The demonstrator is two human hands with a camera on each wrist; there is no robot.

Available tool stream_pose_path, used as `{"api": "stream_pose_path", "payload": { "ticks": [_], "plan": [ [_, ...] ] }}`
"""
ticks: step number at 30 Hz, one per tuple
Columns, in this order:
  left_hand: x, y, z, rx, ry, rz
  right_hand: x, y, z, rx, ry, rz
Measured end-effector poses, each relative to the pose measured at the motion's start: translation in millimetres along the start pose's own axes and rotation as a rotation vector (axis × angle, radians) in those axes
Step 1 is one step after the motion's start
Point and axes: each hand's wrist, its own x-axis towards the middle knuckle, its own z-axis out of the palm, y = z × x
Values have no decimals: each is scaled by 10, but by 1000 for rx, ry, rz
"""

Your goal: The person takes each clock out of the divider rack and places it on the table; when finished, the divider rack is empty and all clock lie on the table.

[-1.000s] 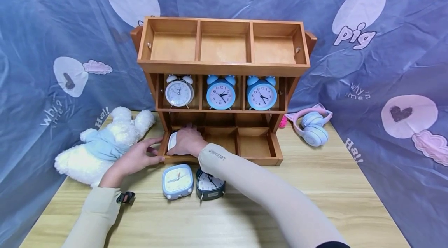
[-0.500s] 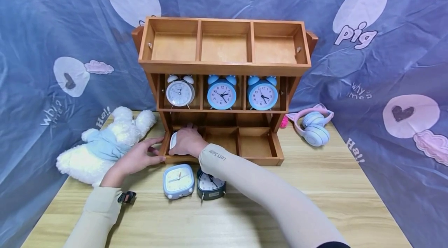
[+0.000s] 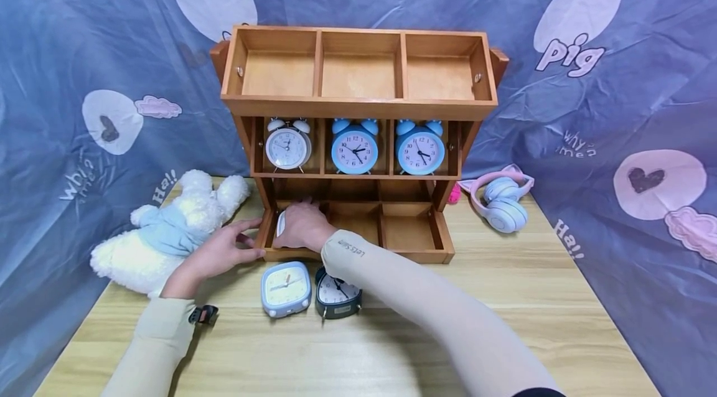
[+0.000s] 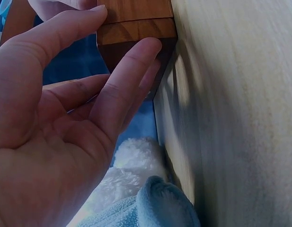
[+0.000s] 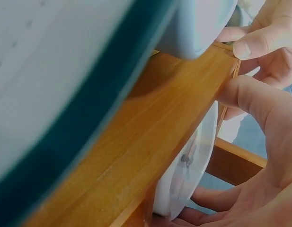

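Observation:
In the lower left compartment of the wooden shelf (image 3: 358, 109), my right hand (image 3: 305, 227) holds a round white clock (image 3: 281, 224). The right wrist view shows the fingers curled at the clock's (image 5: 202, 146) lower side and the thumb by the wooden rail (image 5: 183, 94). My left hand (image 3: 224, 251) steadies the lower tray's left front corner. Its thumb and fairly straight fingers touch the wood (image 4: 136, 30) in the left wrist view. Just before the tray lie a blue square alarm clock (image 3: 285, 289) and a dark heart-shaped one (image 3: 338, 297), partly behind my right sleeve.
On the middle tier stand a white twin-bell alarm clock (image 3: 288, 148) and two blue ones, including the right blue clock (image 3: 421, 153). A white plush toy (image 3: 168, 235) lies left. Cat-ear headphones (image 3: 504, 204) and a small pink object (image 3: 454, 193) are at right.
My right hand and the white clock have shifted slightly to the right within the compartment, and less of the clock's face shows. The left hand stays at the tray corner.

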Motion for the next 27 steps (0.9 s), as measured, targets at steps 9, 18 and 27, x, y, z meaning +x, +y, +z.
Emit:
{"api": "stream_pose_path", "payload": {
  "ticks": [9,18,27],
  "plan": [
    [-2,-3,2,-1,2,2,4,15,-23,-1,-11,-3],
    [-12,-10,4,-5,-2,-4,12,26,2,-14,-12,4],
    [-3,-16,-2,0,-5,-7,-7,15,17,31,10,27]
  ]
}}
